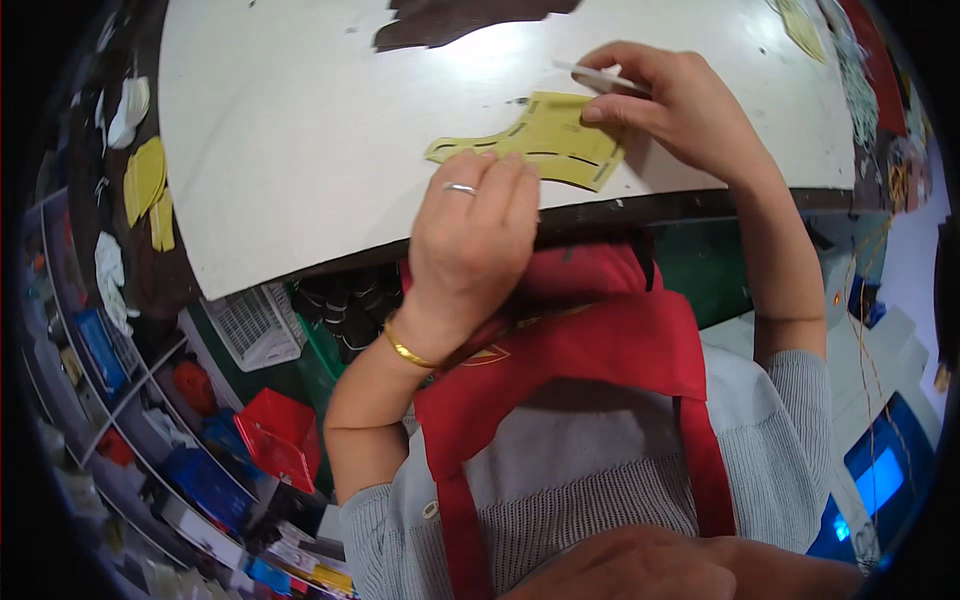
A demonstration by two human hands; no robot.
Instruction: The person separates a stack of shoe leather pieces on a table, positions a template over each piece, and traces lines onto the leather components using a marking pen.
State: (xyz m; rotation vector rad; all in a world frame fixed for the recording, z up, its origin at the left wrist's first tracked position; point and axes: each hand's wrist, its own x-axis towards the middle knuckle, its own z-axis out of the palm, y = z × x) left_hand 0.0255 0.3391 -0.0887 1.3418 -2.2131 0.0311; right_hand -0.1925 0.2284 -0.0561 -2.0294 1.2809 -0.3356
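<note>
A flat yellow pattern template [562, 125] with dark slots along its edges lies near the front edge of the white tabletop. Its broad end is at the right and its narrow end points left. My left hand [475, 215] presses it down from the front, fingers bent close together and fingertips on the template. In my right hand [680, 105] a slim white pen [605, 76] is held between the fingers, its tip pointing left above the table. My right thumb rests at the template's upper right part. Whether another piece lies under the template cannot be seen.
Dark brown material [465, 20] lies at the table's far side. More yellow templates [146, 180] sit left of the table, and another [800, 28] at the far right beside tangled threads [855, 85]. Below left are a red bin [280, 440] and a white basket [255, 325].
</note>
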